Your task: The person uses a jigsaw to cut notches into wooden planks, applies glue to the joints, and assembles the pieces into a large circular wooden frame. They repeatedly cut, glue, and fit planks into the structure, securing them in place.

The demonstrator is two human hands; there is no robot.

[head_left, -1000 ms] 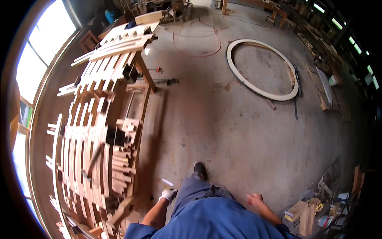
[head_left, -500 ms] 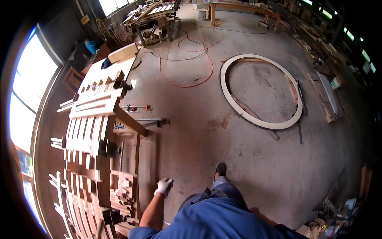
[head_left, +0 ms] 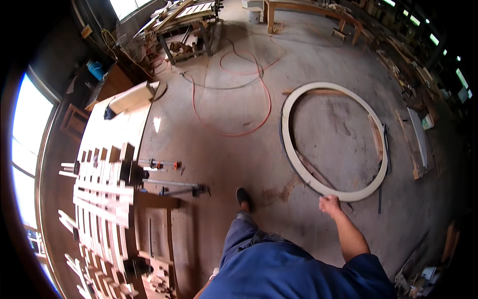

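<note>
My bare right hand swings out in front of me with its fingers curled in, and I see nothing in them. In the picture it comes close to the near rim of a large pale wooden ring, which lies on the floor; I cannot make out any contact. Of my left hand only a sliver of white glove shows beside my blue shirt; its fingers are hidden. On my left stands a long row of pale wooden slats held by dark clamps, and neither hand touches it.
Long bar clamps lie beyond the slats' near side. A red hose loops over the concrete floor ahead. Workbenches stand at the back. Scrap wood and tools lie at the lower right. Boards rest along the right.
I have stepped forward, so the slats, hose and ring sit lower in the picture. My right hand has swung forward into sight; my gloved left hand has swung back, almost out of sight.
</note>
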